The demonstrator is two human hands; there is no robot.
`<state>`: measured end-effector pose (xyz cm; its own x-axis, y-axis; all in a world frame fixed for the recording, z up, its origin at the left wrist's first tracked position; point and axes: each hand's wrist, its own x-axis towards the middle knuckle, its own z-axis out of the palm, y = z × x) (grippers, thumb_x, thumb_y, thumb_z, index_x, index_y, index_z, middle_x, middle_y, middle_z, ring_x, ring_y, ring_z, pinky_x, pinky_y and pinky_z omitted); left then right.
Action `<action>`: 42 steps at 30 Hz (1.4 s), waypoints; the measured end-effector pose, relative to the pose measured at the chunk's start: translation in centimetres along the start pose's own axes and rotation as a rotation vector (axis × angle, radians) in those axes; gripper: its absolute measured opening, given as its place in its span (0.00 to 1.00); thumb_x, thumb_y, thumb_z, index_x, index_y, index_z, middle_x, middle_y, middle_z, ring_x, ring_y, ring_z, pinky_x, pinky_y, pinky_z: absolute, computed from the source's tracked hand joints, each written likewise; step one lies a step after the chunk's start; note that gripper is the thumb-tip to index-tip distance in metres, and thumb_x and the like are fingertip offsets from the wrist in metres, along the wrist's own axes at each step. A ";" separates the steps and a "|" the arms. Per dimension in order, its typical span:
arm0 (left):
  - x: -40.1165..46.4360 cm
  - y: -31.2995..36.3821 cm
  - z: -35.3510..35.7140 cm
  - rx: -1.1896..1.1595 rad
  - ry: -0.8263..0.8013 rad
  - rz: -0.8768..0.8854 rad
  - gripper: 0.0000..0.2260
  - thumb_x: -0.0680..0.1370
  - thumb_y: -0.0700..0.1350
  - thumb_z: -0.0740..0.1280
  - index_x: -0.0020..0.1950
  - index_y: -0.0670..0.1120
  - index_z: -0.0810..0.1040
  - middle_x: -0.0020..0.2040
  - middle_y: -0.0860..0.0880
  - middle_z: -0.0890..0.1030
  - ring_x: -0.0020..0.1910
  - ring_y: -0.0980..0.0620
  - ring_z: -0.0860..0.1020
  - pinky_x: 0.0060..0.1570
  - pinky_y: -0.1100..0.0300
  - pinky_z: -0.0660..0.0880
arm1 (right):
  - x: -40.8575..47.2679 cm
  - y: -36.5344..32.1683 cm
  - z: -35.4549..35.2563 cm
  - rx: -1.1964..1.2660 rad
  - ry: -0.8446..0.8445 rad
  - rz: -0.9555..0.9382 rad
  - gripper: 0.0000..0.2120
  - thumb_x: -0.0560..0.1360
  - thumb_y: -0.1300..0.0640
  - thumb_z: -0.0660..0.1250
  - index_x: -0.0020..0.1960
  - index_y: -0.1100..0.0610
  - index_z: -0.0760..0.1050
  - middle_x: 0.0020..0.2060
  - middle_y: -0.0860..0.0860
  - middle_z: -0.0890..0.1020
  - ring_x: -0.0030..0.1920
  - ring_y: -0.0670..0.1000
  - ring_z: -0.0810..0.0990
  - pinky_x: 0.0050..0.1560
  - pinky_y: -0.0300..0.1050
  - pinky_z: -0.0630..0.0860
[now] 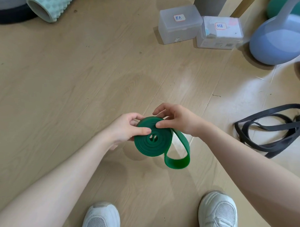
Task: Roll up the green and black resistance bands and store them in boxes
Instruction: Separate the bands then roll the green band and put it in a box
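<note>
A green resistance band [153, 144] is wound into a flat coil above the wooden floor, with a short loose loop hanging off its lower right. My left hand [127, 130] grips the coil's left side, thumb lying across its face. My right hand [177, 119] pinches the coil's top right edge between thumb and fingers. A black resistance band [271, 129] lies unrolled in loose loops on the floor to the right. Two translucent lidded boxes stand at the back: one [179, 25] on the left and another [219, 32] beside it, each with a handwritten label.
A blue kettlebell [277, 40] sits right of the boxes, with a green one [284, 0] behind it. A mint foam roller [51, 7] and dark round pads [5, 16] lie at the back left. A grey post [211, 0] rises behind the boxes. My white shoes [217, 212] stand below.
</note>
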<state>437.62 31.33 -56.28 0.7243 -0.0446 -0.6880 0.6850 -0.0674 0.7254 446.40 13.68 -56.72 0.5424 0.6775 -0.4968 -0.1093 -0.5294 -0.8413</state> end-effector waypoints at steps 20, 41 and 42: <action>0.3 0.2 -0.3 0.077 0.090 0.016 0.12 0.71 0.38 0.71 0.54 0.46 0.77 0.49 0.48 0.82 0.46 0.52 0.81 0.45 0.59 0.78 | 0.4 1.1 -1.2 -0.234 0.039 -0.060 0.10 0.74 0.55 0.68 0.55 0.54 0.78 0.46 0.49 0.82 0.46 0.48 0.79 0.51 0.41 0.75; 0.5 -0.3 -0.1 -0.307 0.206 0.081 0.11 0.74 0.37 0.67 0.55 0.46 0.73 0.48 0.50 0.81 0.45 0.53 0.79 0.39 0.62 0.75 | 0.7 1.2 1.7 0.581 0.234 -0.001 0.03 0.76 0.63 0.64 0.48 0.56 0.72 0.44 0.56 0.79 0.44 0.54 0.79 0.50 0.51 0.76; 0.6 -0.2 0.0 -0.334 0.219 0.085 0.12 0.75 0.37 0.66 0.57 0.45 0.73 0.48 0.51 0.81 0.45 0.52 0.79 0.41 0.60 0.75 | 0.7 1.1 1.6 0.574 0.233 -0.006 0.03 0.76 0.62 0.64 0.49 0.56 0.73 0.45 0.56 0.80 0.44 0.54 0.79 0.52 0.52 0.76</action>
<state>437.90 31.31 -56.85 0.7546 0.1798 -0.6311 0.5834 0.2565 0.7706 445.39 14.40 -58.35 0.7048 0.5163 -0.4865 -0.5010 -0.1231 -0.8566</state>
